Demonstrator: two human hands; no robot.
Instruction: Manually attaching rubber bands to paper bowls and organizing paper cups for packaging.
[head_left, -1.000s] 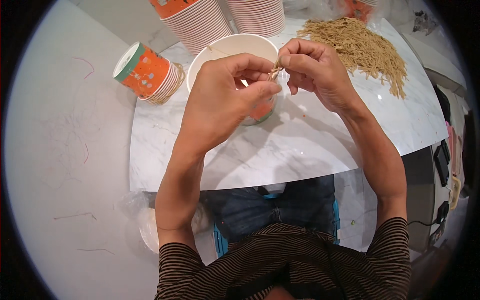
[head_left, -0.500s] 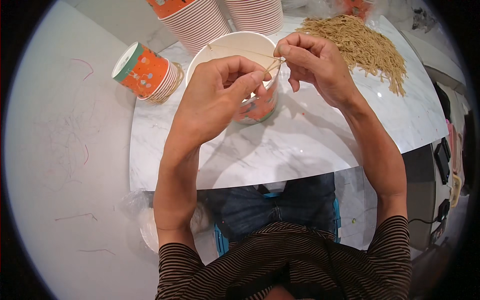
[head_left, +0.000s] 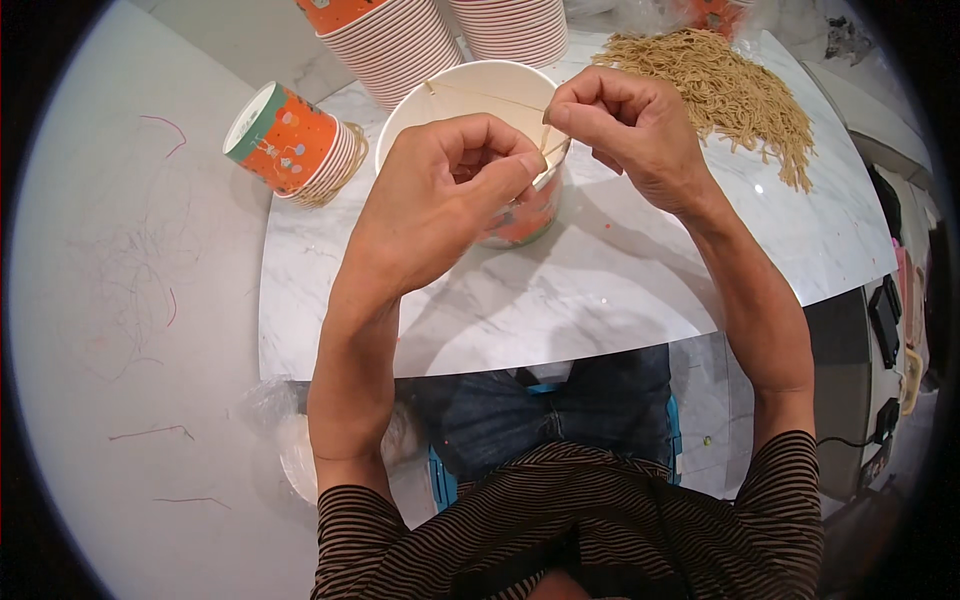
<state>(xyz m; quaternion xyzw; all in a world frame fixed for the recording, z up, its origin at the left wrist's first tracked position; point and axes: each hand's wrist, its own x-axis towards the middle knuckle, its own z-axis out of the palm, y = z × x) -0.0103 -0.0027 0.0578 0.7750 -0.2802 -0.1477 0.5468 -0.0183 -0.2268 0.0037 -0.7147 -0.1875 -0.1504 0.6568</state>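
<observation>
From the head view we see the left hand (head_left: pixel 440 205) clenched over the near rim of a white paper cup (head_left: pixel 470 95) standing upright on the marble bench (head_left: pixel 560 300); its thumb and forefinger pinch a thin tan rubber band (head_left: pixel 490 97) stretched across the cup's mouth; the right hand (head_left: pixel 625 135), at three o'clock of the cup, pinches the same band at the rim; a pile of tan bands (head_left: pixel 725 90) lies at two o'clock; an orange cup stack (head_left: pixel 290 145) lies tipped at nine o'clock.
</observation>
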